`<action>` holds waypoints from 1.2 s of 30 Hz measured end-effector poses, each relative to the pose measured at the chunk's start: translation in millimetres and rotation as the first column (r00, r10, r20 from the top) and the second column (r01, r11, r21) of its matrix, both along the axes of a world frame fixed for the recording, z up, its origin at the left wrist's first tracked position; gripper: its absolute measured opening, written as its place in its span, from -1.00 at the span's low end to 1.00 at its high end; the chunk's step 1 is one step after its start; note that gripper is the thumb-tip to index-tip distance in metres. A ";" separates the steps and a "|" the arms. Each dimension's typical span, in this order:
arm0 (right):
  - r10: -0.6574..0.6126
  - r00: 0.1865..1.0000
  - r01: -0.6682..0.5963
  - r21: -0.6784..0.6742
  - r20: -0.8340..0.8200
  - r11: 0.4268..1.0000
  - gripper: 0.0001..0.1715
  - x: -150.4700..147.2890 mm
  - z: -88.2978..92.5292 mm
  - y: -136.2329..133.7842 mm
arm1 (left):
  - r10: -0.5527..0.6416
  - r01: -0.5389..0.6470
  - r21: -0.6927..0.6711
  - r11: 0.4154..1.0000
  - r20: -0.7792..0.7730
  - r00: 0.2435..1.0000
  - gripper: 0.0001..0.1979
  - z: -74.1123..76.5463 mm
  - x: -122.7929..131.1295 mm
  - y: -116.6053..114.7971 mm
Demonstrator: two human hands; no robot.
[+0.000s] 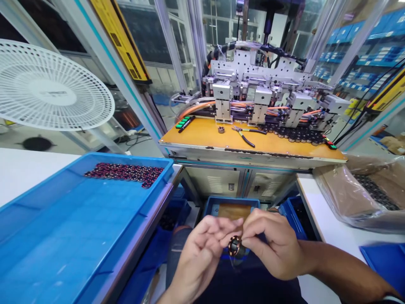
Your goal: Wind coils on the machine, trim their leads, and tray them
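A small ring-shaped motor stator (234, 246) with copper windings is held up between my two hands, above my lap. My right hand (274, 242) is closed, with thumb and forefinger pinched at the stator's right edge. Palm up on the other side is my left hand (201, 251), its fingers loosely stretched toward the stator and their tips close to its upper left rim. Whether those fingertips bear any of its weight is hidden. A thin strand hangs below the stator.
A blue tray (63, 223) at left holds rows of wound stators (126, 172). Ahead, a machine (259, 93) stands over an orange worktop (196, 135) with pliers (245, 136), a single stator (221, 129) and dark parts (294, 134). At right is a plastic-lined box (344, 194); a white fan (53, 88) stands left.
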State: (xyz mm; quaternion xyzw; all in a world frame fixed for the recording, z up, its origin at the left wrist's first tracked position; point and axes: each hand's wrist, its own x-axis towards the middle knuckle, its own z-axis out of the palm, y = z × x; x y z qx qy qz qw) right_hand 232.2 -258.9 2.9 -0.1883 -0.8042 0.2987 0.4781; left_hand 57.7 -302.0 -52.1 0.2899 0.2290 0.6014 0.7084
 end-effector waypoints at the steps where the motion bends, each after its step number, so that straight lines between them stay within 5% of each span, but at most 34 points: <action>1: 0.030 1.000 -0.030 0.012 0.008 0.999 -0.90 0.5 0.2 1.1 | -0.078 0.078 -0.018 0.997 -0.005 0.997 -0.66 -0.7 1.3 1.9; 4: 0.065 0.997 -0.066 0.040 0.032 0.997 -0.91 2.1 0.2 3.7 | -0.332 0.331 -0.046 0.943 -0.029 0.943 -0.58 -2.4 3.1 5.4; 6: 0.048 0.998 -0.051 0.056 0.047 0.997 -0.91 2.7 -0.4 4.5 | -0.338 0.335 -0.047 0.941 -0.077 0.938 -0.63 -2.5 1.8 5.4; 13: -0.119 0.991 0.119 0.006 0.066 0.993 -0.86 -1.6 -4.8 2.4 | -0.014 0.025 0.051 0.998 -0.220 0.975 -0.80 -1.1 -2.6 -2.4; 23: -0.197 0.980 0.190 -0.226 -0.007 0.955 -0.86 -12.0 -8.1 -10.9 | 0.327 -0.280 0.184 0.942 -0.323 0.888 -0.74 0.8 -4.5 -5.4; 25: -0.157 0.988 0.139 -0.438 -0.005 0.888 -0.85 -13.5 -6.3 -13.6 | 0.355 -0.289 0.225 0.931 -0.368 0.859 -0.69 -0.7 -6.3 -4.9; 28: -0.018 0.999 -0.019 -0.778 -0.039 0.627 -0.76 -14.6 -4.4 -15.4 | 0.382 -0.286 0.281 0.916 -0.392 0.837 -0.78 -4.8 -10.0 -4.0; 30: 0.039 0.994 -0.106 -0.875 -0.099 0.472 -0.66 -15.1 -5.2 -15.5 | 0.352 -0.265 0.261 0.928 -0.384 0.854 -0.80 -7.5 -12.4 -3.9; 36: 0.059 0.989 -0.148 -0.937 -0.136 0.317 -0.47 -17.8 -14.1 -12.6 | 0.313 -0.245 0.241 0.939 -0.304 0.900 -0.77 -10.4 -15.4 -2.1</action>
